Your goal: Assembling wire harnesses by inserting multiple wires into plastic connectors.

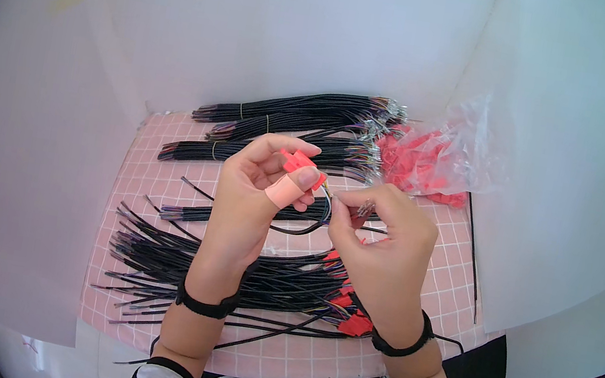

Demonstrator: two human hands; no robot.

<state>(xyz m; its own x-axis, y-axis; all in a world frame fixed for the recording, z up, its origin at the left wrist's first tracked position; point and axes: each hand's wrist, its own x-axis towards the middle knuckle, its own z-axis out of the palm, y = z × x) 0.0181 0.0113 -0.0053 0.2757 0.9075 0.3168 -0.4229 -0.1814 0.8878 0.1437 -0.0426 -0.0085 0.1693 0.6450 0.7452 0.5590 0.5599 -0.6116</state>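
Raised over the table, my left hand [246,184] grips a red plastic connector housing [296,161] between thumb and fingers. A pale orange finger cover [283,192] wraps the left thumb. Thin coloured wires run from the housing's right side toward my right hand [395,239], whose thumb and index finger are pinched on one of them. More loose wire ends with metal tips [366,209] show by the right fingers. The wires belong to a black cable [304,230] that curves below the left hand. Exactly where the pinched tip sits is too small to tell.
Bundles of black cable [300,105] with bare metal terminals lie at the back, beside a clear bag [475,149] of red housings. Nearer me is a pile of cables [172,263] with red connectors [355,324]. White panels [279,35] enclose the pink checked table [133,186].
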